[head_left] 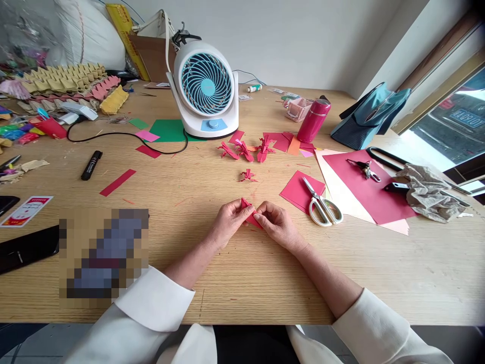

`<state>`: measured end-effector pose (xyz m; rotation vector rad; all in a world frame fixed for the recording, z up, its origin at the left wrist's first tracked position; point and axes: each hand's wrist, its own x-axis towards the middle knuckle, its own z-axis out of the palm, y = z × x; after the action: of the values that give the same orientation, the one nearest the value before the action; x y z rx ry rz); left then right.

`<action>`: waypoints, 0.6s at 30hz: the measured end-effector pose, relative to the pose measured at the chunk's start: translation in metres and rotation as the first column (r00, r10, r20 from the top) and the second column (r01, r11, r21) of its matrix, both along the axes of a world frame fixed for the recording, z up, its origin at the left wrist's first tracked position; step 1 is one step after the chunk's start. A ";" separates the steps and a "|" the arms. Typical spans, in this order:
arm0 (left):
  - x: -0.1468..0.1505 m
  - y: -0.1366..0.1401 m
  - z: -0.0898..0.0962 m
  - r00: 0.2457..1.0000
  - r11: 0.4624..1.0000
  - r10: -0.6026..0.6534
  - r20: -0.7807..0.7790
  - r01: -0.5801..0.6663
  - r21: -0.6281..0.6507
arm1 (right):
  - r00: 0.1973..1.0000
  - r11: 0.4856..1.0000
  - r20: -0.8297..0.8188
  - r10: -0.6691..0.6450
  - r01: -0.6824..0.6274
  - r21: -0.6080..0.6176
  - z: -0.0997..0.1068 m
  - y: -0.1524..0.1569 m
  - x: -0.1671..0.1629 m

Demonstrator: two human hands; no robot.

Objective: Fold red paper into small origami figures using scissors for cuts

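Between my two hands is a small piece of folded red paper, held just above the wooden table. My left hand pinches its left side between thumb and fingers. On its right edge, my right hand is closed with thumb and forefinger together. The lower part of the paper is partly hidden by the fingers. Just beyond it stands a small red folded-paper figure, and several more red paper figures lie farther back. White-handled scissors rest on a stack of red paper squares to the right.
A white fan stands at the back, its black cord running left. Right of it are a pink bottle and a teal bag. A black marker, a red paper strip and a blurred-out phone-like object lie left.
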<state>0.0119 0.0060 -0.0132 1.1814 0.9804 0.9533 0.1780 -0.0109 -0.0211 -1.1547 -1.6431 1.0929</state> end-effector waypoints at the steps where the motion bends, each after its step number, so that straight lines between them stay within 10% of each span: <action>1: -0.001 0.001 0.001 1.000 1.000 0.009 -0.007 -0.009 0.006 | 1.000 1.000 0.002 -0.001 0.001 -0.001 0.000 0.000 0.000; 18: -0.006 0.003 -0.007 0.978 0.983 0.065 -0.200 -0.028 0.179 | 0.981 0.999 -0.191 -0.030 0.021 -0.049 -0.005 0.006 0.001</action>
<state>0.0059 0.0090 -0.0202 1.4317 1.1093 0.9843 0.1795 -0.0045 -0.0261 -1.0619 -1.4568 1.1933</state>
